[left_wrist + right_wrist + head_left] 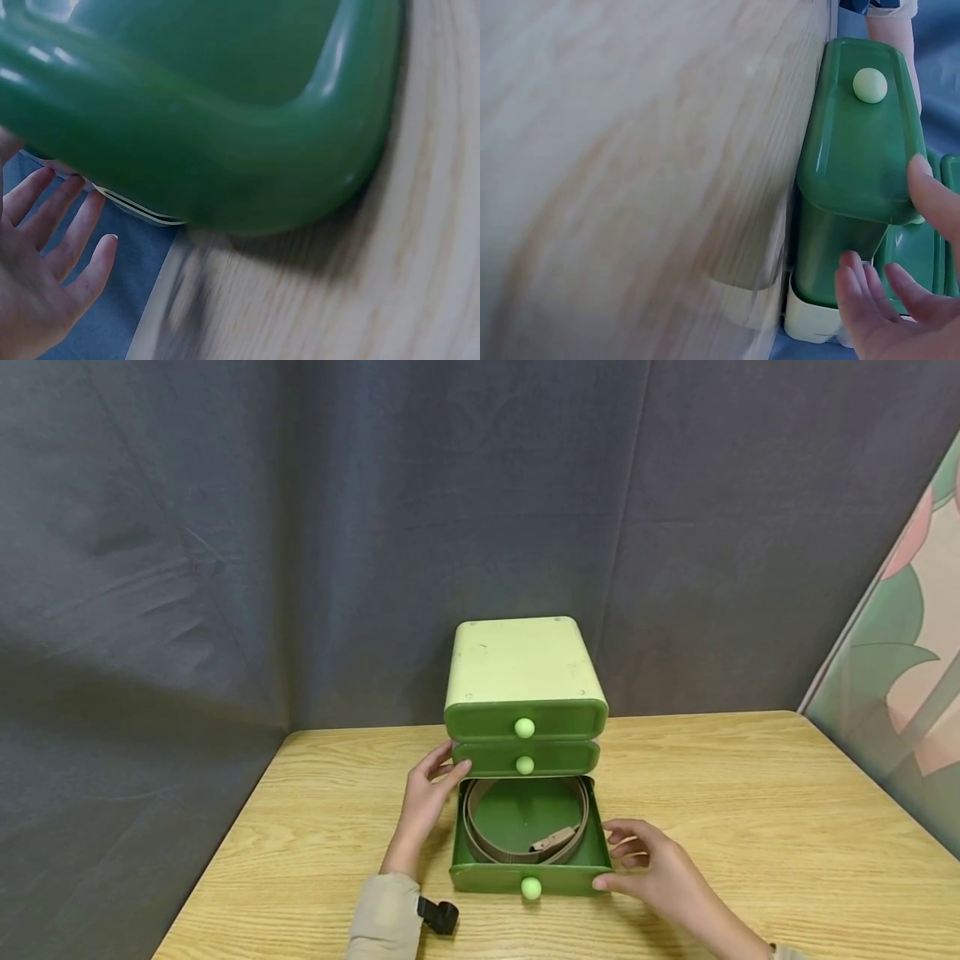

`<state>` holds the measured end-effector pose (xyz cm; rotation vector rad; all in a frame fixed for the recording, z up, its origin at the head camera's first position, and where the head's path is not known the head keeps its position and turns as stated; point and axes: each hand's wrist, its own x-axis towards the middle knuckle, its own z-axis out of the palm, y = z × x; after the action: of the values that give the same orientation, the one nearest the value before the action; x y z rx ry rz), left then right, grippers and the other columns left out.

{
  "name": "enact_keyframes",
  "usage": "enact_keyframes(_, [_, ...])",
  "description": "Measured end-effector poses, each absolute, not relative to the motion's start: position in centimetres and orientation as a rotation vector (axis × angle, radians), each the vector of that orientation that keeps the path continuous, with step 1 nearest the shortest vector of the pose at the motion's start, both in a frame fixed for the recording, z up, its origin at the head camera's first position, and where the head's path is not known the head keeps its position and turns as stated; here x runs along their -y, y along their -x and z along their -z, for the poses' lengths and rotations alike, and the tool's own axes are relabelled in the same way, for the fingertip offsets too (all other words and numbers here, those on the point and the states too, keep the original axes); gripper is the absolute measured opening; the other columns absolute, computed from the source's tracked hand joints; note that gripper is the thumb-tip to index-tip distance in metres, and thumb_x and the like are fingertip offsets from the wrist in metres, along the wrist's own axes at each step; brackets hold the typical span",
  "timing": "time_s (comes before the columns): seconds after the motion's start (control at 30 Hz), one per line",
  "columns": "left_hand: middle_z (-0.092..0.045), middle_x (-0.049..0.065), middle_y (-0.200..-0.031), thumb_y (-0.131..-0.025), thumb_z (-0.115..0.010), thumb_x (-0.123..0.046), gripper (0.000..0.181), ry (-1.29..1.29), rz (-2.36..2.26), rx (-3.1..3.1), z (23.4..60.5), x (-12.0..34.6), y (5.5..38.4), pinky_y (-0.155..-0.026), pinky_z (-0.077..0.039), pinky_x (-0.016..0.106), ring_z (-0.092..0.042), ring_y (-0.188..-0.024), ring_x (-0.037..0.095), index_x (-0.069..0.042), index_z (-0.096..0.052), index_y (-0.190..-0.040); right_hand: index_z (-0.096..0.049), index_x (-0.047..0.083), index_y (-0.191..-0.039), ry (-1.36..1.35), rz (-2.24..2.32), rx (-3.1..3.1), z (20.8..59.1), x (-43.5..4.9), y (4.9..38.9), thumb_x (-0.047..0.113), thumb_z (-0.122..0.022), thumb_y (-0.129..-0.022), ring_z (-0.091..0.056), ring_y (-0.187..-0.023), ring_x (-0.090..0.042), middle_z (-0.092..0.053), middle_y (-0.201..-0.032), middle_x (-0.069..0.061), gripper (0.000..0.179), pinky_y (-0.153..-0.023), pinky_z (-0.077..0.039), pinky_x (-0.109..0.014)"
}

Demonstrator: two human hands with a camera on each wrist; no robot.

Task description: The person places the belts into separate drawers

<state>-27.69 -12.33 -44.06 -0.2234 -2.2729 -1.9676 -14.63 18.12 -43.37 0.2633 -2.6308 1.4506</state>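
Observation:
A small drawer cabinet (523, 660) with a pale green top has green drawers with round light-green knobs. Its bottom drawer (491, 879) is pulled out, and a coiled brown belt (480, 843) lies inside. My left hand (425, 797) rests at the cabinet's left side, thumb at the edge of the middle drawer (483, 762) and fingers extended along the side. With thumb on the front edge and fingers at the side wall, my right hand (656, 868) holds the open drawer's right front corner. The right wrist view shows that thumb (921, 169) at the drawer's rim.
The cabinet stands on a light wooden table (750, 793), close to a grey curtain (450, 527) behind. A panel with a leaf-and-flower pattern (907, 652) stands along the right. A black strap fitting (438, 916) sits at the left sleeve (386, 918).

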Motion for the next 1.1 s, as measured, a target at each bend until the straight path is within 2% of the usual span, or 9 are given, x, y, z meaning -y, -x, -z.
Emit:
enact_keyframes(0.43, [-0.056,0.011,-0.139,-0.092,-0.073,-0.031,0.060,0.229,1.949,2.281,44.0,12.3,27.7,-0.085,-0.050,0.035,-0.055,-0.117,0.028,-0.009,-0.053,-0.144,-0.063,-0.002,-0.117,-0.165,-1.444,2.672,43.1,-17.7,15.2,0.011,-0.091,-0.069,-0.061,-0.082,-0.015,-0.060,-0.102,-0.008,0.057,-0.071,-0.054,-0.024])
enact_keyframes(1.1, [-0.056,0.012,-0.139,-0.092,-0.073,-0.029,0.060,0.253,1.954,2.262,44.0,12.3,27.6,-0.085,-0.050,0.031,-0.055,-0.116,0.028,-0.007,-0.052,-0.144,-0.062,-0.003,-0.120,-0.091,-1.390,2.632,43.2,-17.7,18.9,0.011,-0.086,-0.076,-0.064,-0.085,-0.019,-0.063,-0.104,-0.012,0.051,-0.066,-0.054,-0.027])
